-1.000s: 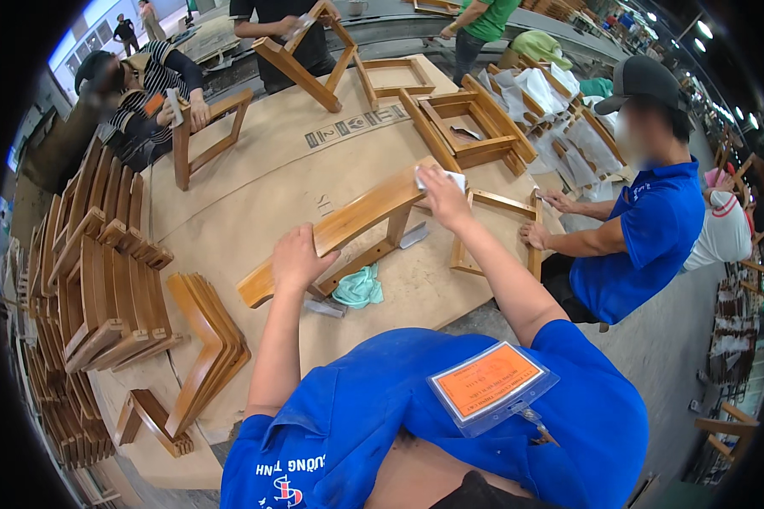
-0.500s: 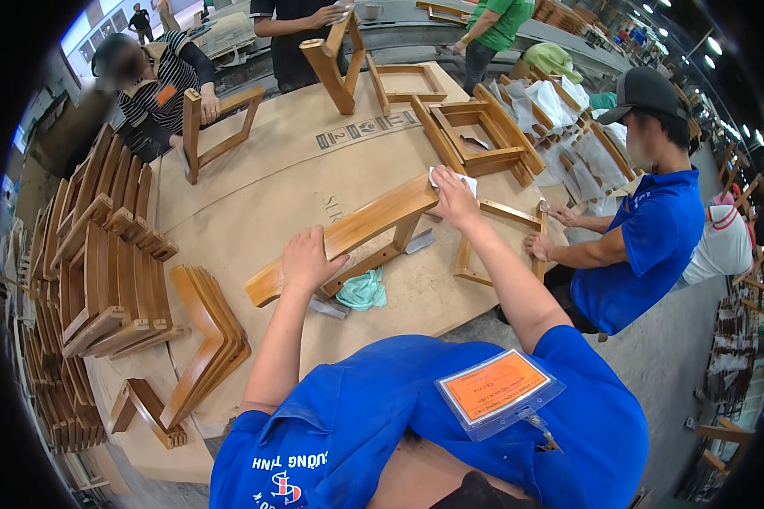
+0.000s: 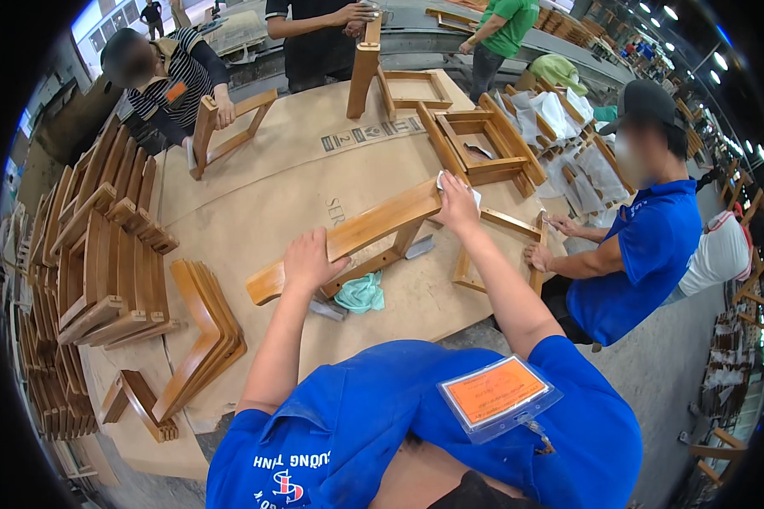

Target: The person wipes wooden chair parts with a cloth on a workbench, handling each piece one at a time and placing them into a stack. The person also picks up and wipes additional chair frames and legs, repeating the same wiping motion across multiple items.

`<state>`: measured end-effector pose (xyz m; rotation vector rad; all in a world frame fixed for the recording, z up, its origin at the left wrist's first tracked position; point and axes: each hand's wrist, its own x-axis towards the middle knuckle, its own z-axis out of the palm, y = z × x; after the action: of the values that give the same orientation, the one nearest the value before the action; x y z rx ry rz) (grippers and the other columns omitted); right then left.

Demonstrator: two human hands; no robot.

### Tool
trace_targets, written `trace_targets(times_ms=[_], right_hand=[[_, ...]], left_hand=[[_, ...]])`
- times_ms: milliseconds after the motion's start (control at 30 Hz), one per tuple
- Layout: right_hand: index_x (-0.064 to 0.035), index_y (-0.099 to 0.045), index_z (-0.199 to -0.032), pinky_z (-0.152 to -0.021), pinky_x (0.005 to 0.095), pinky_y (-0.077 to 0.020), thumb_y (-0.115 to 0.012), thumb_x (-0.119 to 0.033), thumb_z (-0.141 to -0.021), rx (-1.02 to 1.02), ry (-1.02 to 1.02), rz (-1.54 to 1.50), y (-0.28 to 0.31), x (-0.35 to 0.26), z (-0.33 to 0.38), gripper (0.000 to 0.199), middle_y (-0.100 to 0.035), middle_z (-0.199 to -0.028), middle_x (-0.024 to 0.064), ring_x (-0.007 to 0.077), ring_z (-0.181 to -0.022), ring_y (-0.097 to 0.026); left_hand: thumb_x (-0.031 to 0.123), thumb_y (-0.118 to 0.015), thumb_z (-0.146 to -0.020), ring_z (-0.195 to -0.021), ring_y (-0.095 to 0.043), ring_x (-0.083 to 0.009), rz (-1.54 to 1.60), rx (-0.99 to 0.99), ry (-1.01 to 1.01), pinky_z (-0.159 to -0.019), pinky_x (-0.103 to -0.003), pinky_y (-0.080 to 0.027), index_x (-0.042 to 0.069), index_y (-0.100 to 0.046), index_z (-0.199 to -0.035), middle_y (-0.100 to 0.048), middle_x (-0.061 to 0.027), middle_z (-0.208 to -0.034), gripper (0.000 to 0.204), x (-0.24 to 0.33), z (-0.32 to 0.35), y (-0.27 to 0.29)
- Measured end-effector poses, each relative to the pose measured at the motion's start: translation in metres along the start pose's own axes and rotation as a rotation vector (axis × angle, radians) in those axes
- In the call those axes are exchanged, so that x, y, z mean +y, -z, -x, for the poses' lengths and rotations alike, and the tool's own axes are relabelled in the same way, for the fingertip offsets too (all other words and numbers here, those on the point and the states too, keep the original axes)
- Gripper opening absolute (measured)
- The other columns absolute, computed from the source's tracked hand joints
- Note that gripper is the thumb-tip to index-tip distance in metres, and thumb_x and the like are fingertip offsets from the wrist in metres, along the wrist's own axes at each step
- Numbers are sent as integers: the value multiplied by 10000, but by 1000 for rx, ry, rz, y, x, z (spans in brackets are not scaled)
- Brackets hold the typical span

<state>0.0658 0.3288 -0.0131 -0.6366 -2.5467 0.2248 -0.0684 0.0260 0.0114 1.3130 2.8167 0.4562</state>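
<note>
A varnished wooden frame with a broad, slightly curved top rail stands on the cardboard-covered table before me. My left hand grips the rail near its left end, fingers over the top and thumb along the near side. At the far right end, my right hand presses a folded white cloth or paper around the rail's end; its exact material is unclear. Under the frame lies a crumpled teal cloth. A small grey block rests by the frame's right leg.
Nested angled wooden pieces and tall stacks of curved parts stand at the left. Joined frames lie at the far right. A co-worker in blue handles a frame at my right; other people hold frames across the table.
My right hand has shifted slightly, wrapping the white piece further round the rail's end. My left hand keeps its place. Across the table, a person has turned a wooden frame edge-on.
</note>
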Motion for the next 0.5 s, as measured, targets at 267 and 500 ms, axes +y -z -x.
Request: trace_targets(times_ms=[267, 500], right_hand=[[-41, -522, -1276, -1029, 481, -367, -508, -77, -850, -119, 149, -164, -16, -30, 28, 428, -481, -1371, 156, 405, -1266, -419], [-62, -486, -1331, -1052, 466, -349, -522, -77, -847, -41, 100, -42, -10, 5, 12, 486, -481, -1370, 155, 392, -1311, -371]], left_hand=[[479, -719, -702, -974, -588, -306, -10, -15, -12, -833, -412, -465, 31, -521, -1124, -617, -137, -999, 646, -1, -1, 0], [477, -718, -703, -966, -589, -326, -23, -28, -5, -823, -415, -474, 23, -529, -1138, -623, -154, -996, 656, -1, -1, 3]])
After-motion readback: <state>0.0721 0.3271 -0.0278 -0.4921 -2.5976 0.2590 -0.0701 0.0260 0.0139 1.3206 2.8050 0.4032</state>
